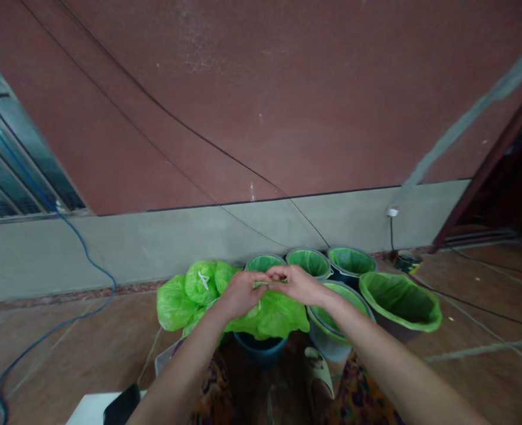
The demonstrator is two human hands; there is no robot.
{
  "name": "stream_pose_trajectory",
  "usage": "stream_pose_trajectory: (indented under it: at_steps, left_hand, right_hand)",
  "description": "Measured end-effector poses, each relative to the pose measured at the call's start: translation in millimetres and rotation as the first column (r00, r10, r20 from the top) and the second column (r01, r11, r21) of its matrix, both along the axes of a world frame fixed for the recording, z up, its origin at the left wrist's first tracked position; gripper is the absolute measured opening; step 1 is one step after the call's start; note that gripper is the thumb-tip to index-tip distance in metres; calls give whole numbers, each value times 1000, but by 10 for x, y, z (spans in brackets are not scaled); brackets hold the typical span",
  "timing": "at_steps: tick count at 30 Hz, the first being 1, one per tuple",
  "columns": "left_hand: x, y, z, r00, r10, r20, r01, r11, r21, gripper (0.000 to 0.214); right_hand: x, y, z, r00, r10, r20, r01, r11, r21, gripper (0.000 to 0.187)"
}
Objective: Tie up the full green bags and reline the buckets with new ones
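My left hand (242, 292) and my right hand (296, 284) meet above a dark blue bucket (261, 348). Both pinch the gathered neck of a bright green plastic bag (273, 316) that hangs over that bucket. The fingers of both hands are closed on the bag's top, almost touching each other. To the left lie several tied green bags (190, 289), one with a white tie showing.
Several buckets lined with green bags stand by the wall: (265, 262), (309, 261), (351, 261), (400, 301), and one (331, 330) under my right forearm. A blue cable (66, 321) runs over the tiled floor at left. A sandal (319, 369) lies near my legs. A black object (121, 406) sits on a white surface.
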State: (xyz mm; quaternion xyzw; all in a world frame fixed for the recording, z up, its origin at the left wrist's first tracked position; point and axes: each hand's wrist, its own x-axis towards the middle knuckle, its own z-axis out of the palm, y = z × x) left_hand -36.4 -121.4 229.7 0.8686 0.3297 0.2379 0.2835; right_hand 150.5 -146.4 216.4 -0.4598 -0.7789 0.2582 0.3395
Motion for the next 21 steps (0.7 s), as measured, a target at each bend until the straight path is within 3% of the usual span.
stream_pose_trajectory:
  at_steps: [2, 5, 8, 12, 15, 18, 21]
  left_hand:
    - [4, -31, -14, 1000, 2, -21, -2, 1000, 14, 29]
    - [-106, -8, -78, 998, 19, -66, -16, 999, 47, 27]
    - [-247, 67, -177, 989, 115, -96, -99, 983, 156, 24]
    - [-299, 139, -302, 970, 239, -54, -211, 928, 308, 22]
    - [-194, 115, -335, 980, 199, -6, -185, 921, 342, 23]
    - [-74, 66, -319, 986, 164, 33, -165, 920, 355, 25]
    - [-69, 54, -303, 983, 180, 34, -180, 915, 362, 27]
  right_hand:
    - [15, -12, -29, 998, -61, 18, 61, 998, 17, 17]
    - [150, -54, -74, 979, -189, 73, 176, 971, 163, 15]
    - [313, -129, -91, 954, -243, 178, 197, 950, 243, 19]
    - [361, -217, -122, 914, -265, 308, 209, 957, 203, 24]
    - [211, -210, -152, 921, -239, 308, 201, 968, 151, 45]
    - [47, -124, -170, 931, -213, 295, 173, 972, 158, 27]
    - [45, -28, -175, 917, -295, 268, 234, 943, 237, 14]
